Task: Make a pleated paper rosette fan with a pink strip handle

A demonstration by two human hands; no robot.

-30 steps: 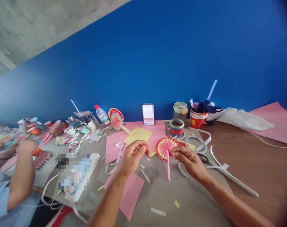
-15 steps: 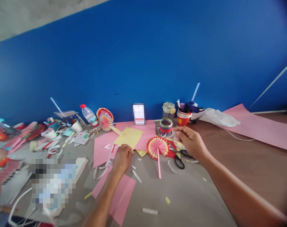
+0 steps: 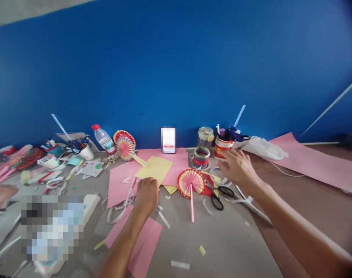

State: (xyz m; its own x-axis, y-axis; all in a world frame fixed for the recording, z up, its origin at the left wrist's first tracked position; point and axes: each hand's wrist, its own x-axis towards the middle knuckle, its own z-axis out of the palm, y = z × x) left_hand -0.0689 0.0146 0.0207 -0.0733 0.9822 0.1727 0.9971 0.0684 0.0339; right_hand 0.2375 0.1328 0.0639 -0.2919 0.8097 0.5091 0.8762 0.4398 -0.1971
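Note:
My left hand (image 3: 147, 195) rests by the lower edge of a yellow sheet (image 3: 157, 169), back up, its loosely bent fingers pointing forward; nothing shows in it. My right hand (image 3: 240, 170) hovers with its fingers apart and holds nothing visible. Beneath its fingertips lie a loop of white strip (image 3: 211, 177) and black-handled scissors (image 3: 217, 201), whose blades are partly covered. Between my hands is a round pleated pink paper fan (image 3: 190, 183) with a yellow and red rim; its pink stick handle (image 3: 192, 208) points toward me.
Behind the fan stand a cup of coloured tape rolls (image 3: 201, 158), a lidded jar (image 3: 205, 138) and a red tool cup (image 3: 223, 146). A phone (image 3: 168, 139) leans on the blue wall. Left are a bottle (image 3: 104, 141), a power strip (image 3: 90, 206) and another person's hand (image 3: 3, 193).
My right hand has opened and its fingers have spread. The white strip loop now lies below it. My left hand has shifted slightly left in view, and the view itself has moved a little.

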